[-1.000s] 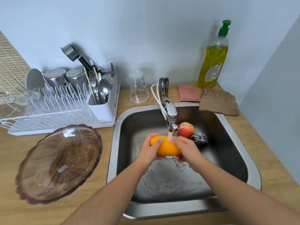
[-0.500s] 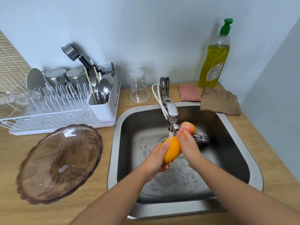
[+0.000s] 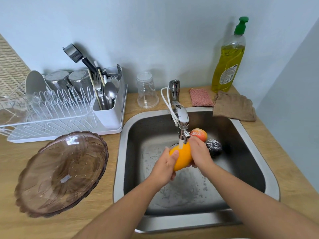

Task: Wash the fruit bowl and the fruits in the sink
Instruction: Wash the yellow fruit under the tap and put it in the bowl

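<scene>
An orange-yellow mango (image 3: 182, 156) is held under the running tap (image 3: 181, 121), over the steel sink (image 3: 255, 140). My left hand (image 3: 164, 167) grips its lower left side and my right hand (image 3: 200, 153) wraps its right side. Behind my right hand, a red-orange apple (image 3: 199, 134) and a dark avocado (image 3: 214, 147) lie on the sink floor. The tinted glass fruit bowl (image 3: 60, 173) rests tilted on the wooden counter left of the sink.
A white dish rack (image 3: 57, 116) with cups and cutlery stands at the back left. A clear plastic cup (image 3: 147, 91), a pink sponge (image 3: 201, 97), a brown cloth (image 3: 233, 106) and a dish soap bottle (image 3: 228, 61) line the back edge.
The mango turned from lying crosswise to standing more upright between my hands, and both hands shifted around it under the water stream.
</scene>
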